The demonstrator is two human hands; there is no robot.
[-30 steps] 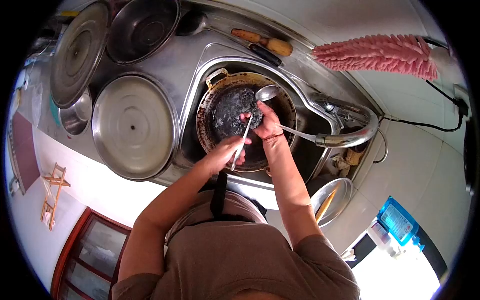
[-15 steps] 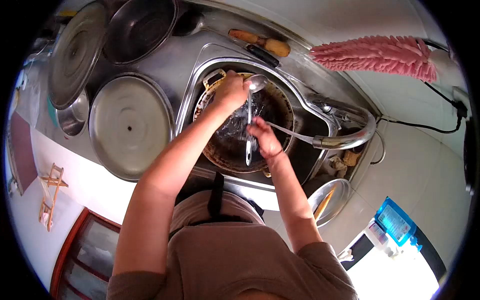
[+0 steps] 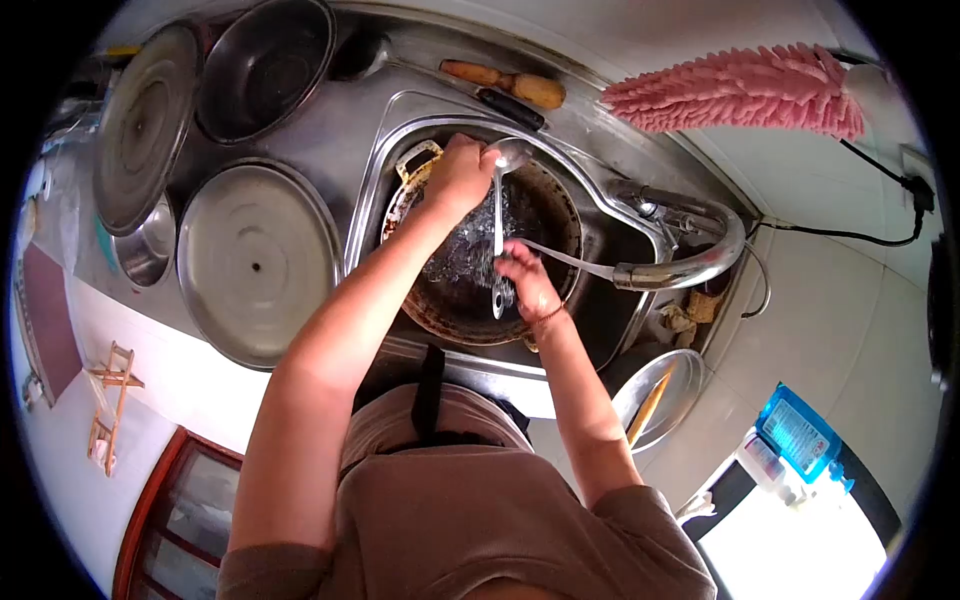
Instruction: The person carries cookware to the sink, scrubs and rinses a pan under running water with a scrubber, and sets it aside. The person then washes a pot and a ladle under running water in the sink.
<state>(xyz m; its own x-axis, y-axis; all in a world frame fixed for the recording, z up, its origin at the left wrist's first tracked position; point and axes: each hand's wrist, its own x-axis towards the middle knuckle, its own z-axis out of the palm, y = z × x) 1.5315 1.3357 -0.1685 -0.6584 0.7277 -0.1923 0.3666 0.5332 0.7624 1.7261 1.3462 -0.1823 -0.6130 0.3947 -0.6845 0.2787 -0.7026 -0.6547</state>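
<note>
A metal ladle [image 3: 499, 215] with a long, flat handle hangs over a large, stained wok-like pan [image 3: 555, 205] in the sink. My left hand [image 3: 460, 178] is closed on the ladle close to its round bowl. Lower down, my right hand [image 3: 527, 280] has its fingers curled at the handle, near the end with a hole. Grey, blurred texture shows around those fingers; whether it is splashing water or a scrubber I cannot make out. Water streams from the curved faucet [image 3: 690, 270] onto the handle and into the pan.
Left of the sink [image 3: 610, 340] lie a large round lid [image 3: 255, 265], another lid [image 3: 145, 130], a dark pan [image 3: 265, 70] and a metal bowl [image 3: 147, 245]. Wooden-handled tools [image 3: 505, 82] rest behind it. A pink duster [image 3: 740, 92] juts in at right, above a metal basin [image 3: 675, 400].
My right hand stays at the ladle's handle, with its fingers slightly shifted. My left hand keeps hold near the bowl. The whole view has shifted a little.
</note>
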